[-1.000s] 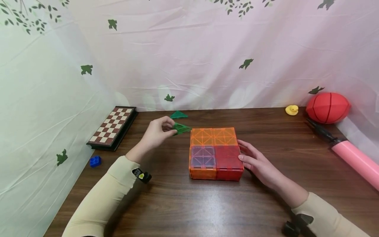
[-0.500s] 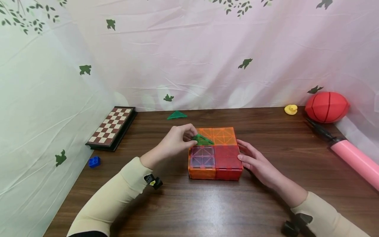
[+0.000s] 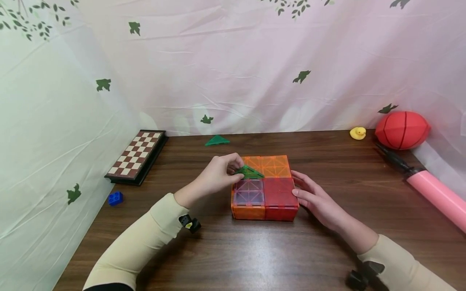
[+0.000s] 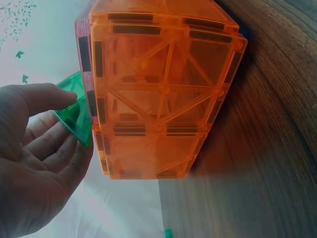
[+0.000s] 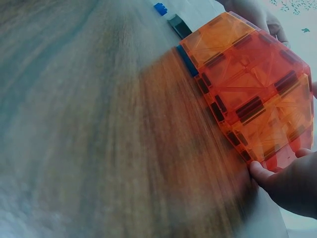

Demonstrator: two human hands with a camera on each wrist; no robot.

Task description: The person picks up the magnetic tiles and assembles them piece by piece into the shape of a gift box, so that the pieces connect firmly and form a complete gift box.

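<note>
A low box of translucent magnetic tiles (image 3: 280, 192) sits mid-table, its top showing two orange squares, a purple one and a red one. My left hand (image 3: 218, 176) pinches a green triangular magnetic tile (image 3: 249, 172) between thumb and fingers, over the box's back left part. From the left wrist, that green tile (image 4: 74, 111) appears right at the box's upper edge. Against the box's right side rest the thumb and fingers of my right hand (image 3: 318, 204), only slightly bent. Another green triangular tile (image 3: 217, 140) lies on the table behind the box.
To the left are a folded chessboard (image 3: 136, 155) and a blue toy brick (image 3: 115, 198). At the back right stand a yellow rubber duck (image 3: 358, 133) and a red ball (image 3: 403, 130), with a pink pump (image 3: 438, 196) in front. A printed curtain (image 3: 218, 81) borders the brown table.
My left hand has carried the green triangular tile rightward from beside the box to over its top, then stayed nearly still. My right hand has kept its place on the box's side.
</note>
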